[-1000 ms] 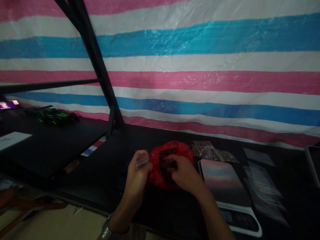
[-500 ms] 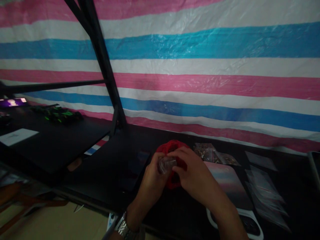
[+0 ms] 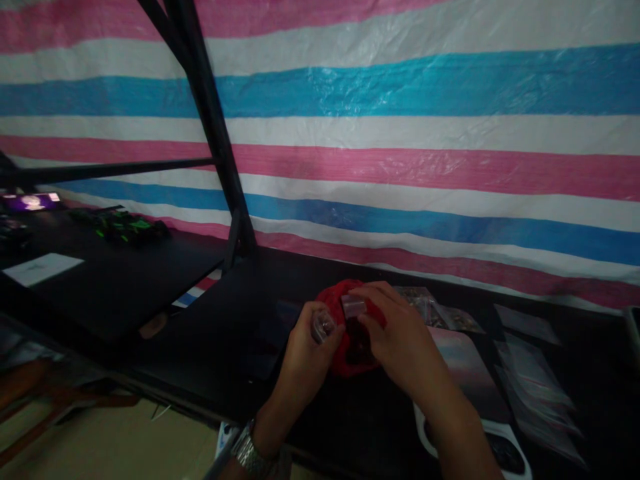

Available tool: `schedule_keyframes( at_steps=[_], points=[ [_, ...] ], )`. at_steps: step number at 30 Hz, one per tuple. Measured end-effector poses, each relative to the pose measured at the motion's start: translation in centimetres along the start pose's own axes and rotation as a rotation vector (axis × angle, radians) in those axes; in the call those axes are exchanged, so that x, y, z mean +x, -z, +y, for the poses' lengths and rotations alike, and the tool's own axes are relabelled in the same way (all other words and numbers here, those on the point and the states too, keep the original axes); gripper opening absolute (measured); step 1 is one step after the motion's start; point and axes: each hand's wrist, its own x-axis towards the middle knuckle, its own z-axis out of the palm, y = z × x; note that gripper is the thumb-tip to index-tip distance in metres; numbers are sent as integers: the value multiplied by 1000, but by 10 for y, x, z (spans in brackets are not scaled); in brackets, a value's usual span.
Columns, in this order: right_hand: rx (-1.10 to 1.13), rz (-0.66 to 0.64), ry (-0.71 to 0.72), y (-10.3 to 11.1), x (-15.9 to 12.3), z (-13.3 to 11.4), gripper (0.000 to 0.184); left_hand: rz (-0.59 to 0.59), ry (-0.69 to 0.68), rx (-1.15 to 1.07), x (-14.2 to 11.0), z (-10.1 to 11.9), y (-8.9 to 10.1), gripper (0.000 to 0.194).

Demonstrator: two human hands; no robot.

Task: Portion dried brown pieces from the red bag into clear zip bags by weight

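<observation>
The red bag (image 3: 342, 360) lies between the left hand (image 3: 305, 340), clasping a clear pouch (image 3: 324, 325), and the right hand (image 3: 400, 327) (pinching clear film (image 3: 354, 306)).

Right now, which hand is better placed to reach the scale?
Likely the right hand: its forearm crosses the scale in this view. The left hand is farther off, at the red bag's left edge, holding some clear plastic. Whether the right grips anything is unclear.
</observation>
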Motion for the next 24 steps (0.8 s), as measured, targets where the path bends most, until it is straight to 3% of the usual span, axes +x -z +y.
schedule_keyframes(
  at_steps=[5,8,12,18,21,24],
  points=[
    [-144,-258,-189,-1,-6,23,53,131,65,328,-12,23,17,24],
    [-232,-280,-198,-4,-6,28,55,50,136,533,-26,39,19,28],
    [-296,-268,-208,-6,-5,28,56,-96,256,609,-42,42,6,31],
    [-263,-291,-205,-1,-9,23,57,-93,199,418,-36,17,-6,17],
    [-312,-282,-233,8,-13,22,60,4,147,239,-27,12,-6,24],
    [-328,-274,-257,20,-16,19,64,123,165,14,-23,20,-7,29]
  ],
)
